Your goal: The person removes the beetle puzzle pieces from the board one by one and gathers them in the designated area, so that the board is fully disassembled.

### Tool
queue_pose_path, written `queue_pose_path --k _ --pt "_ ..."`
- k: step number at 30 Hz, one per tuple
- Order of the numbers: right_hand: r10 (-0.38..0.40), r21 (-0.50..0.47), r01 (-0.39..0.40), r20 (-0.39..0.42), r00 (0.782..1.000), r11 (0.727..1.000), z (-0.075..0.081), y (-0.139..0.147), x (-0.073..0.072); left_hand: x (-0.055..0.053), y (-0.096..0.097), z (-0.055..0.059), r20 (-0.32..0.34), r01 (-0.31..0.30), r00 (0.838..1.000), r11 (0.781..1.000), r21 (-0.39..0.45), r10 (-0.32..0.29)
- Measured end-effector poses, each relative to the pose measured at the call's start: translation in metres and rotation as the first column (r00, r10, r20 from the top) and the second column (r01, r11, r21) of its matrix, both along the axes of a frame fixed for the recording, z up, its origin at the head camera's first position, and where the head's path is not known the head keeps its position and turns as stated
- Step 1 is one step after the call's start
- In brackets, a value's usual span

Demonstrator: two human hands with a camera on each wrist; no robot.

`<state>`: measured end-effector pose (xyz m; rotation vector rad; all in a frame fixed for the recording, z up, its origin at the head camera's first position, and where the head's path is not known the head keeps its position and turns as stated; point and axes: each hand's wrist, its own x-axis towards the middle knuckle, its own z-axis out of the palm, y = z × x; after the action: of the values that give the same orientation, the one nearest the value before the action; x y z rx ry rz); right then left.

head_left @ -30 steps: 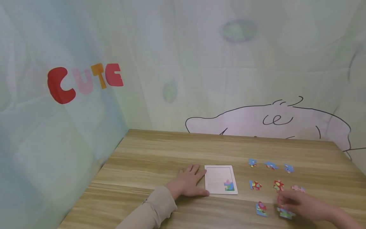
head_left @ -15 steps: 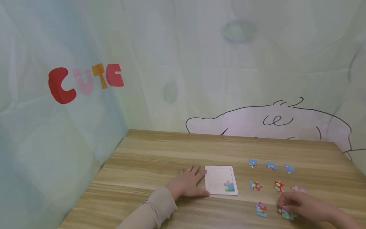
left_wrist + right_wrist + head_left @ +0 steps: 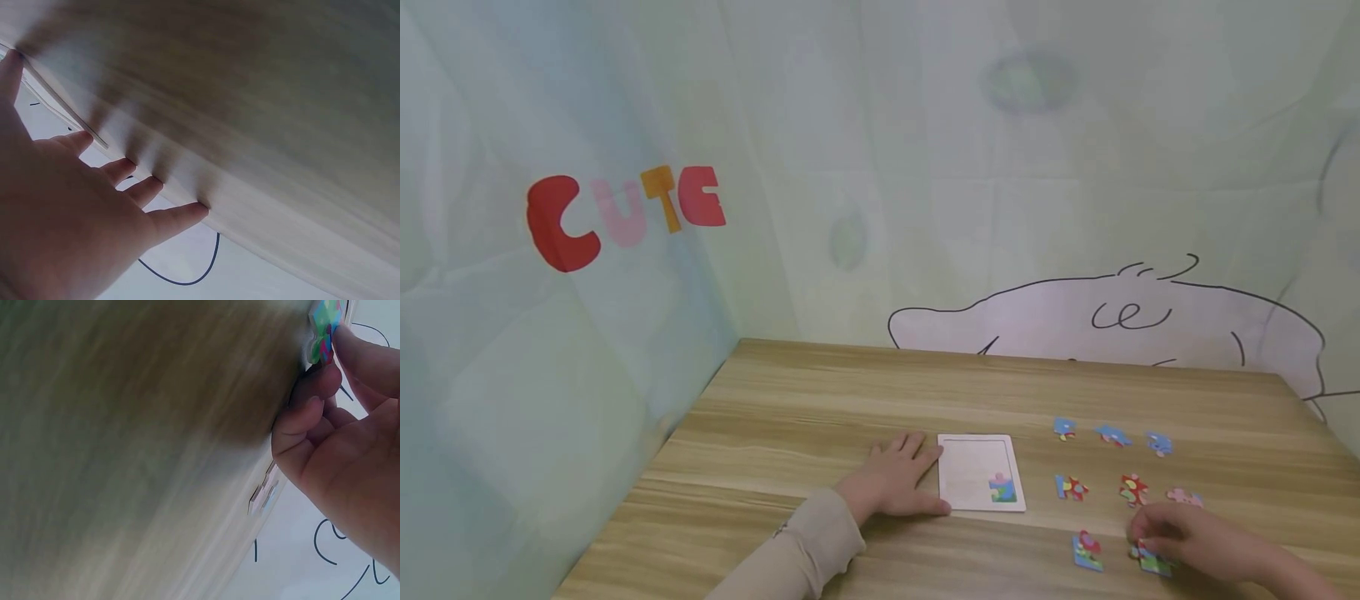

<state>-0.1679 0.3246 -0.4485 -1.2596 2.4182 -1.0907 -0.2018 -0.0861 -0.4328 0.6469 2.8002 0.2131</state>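
Observation:
My left hand [image 3: 895, 479] lies spread on the table, its thumb and a fingertip at the left edge of a white puzzle tray [image 3: 966, 471]. The left wrist view shows those fingers [image 3: 181, 219] straight, tips down on the wood. One blue, green and pink jigsaw piece [image 3: 1002, 489] sits in the tray's lower right corner. To the right, my right hand [image 3: 1206, 537] pinches a green and blue jigsaw piece [image 3: 1153, 564] between thumb and forefinger, close over the table. In the right wrist view this piece [image 3: 325, 322] shows at the fingertips; its far side is hidden.
Loose jigsaw pieces lie in rows right of the tray: blue ones [image 3: 1112, 435] at the back, red-spotted ones [image 3: 1133, 489] and a pink one [image 3: 1184, 497] in the middle, a flower piece [image 3: 1087, 551] in front. A fabric wall [image 3: 925, 208] stands behind the table [image 3: 820, 392].
The green and blue jigsaw piece has shifted slightly right and turned a little under my right hand's fingers. My left hand has stayed at the tray's edge.

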Motion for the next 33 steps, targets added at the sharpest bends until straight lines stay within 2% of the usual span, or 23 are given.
queue_pose_path --k 8,16,19,22,27,32,33 --pt "-0.004 -0.009 0.004 -0.017 1.000 1.000 -0.002 0.001 -0.001 0.000 -0.001 0.000 0.002 0.001 1.000 1.000 0.002 -0.001" --pt "-0.051 0.021 0.050 0.014 0.999 0.999 -0.002 0.003 -0.001 0.000 -0.001 0.000 0.007 -0.005 1.000 1.000 0.004 0.005" --pt "-0.057 0.020 0.058 -0.010 0.998 0.998 -0.001 0.002 -0.001 0.000 0.000 0.000 0.005 -0.002 1.000 1.000 0.002 0.002" --pt "-0.087 0.055 0.086 0.015 0.996 0.995 0.005 0.002 -0.003 0.000 -0.001 -0.001 0.005 -0.001 1.000 1.000 0.001 0.001" --pt "-0.170 0.145 0.153 0.112 0.979 0.978 0.021 -0.002 -0.009 0.000 -0.001 -0.001 0.006 -0.003 1.000 1.000 0.000 0.003" --pt "-0.150 0.104 0.142 0.082 0.985 0.984 0.034 -0.015 -0.016 0.000 0.000 0.000 0.009 0.000 1.000 1.000 0.000 0.000" --pt "-0.140 0.089 0.135 0.049 0.989 0.987 0.036 -0.018 -0.018 0.000 0.000 0.001 0.009 0.000 1.000 1.000 -0.001 0.000"
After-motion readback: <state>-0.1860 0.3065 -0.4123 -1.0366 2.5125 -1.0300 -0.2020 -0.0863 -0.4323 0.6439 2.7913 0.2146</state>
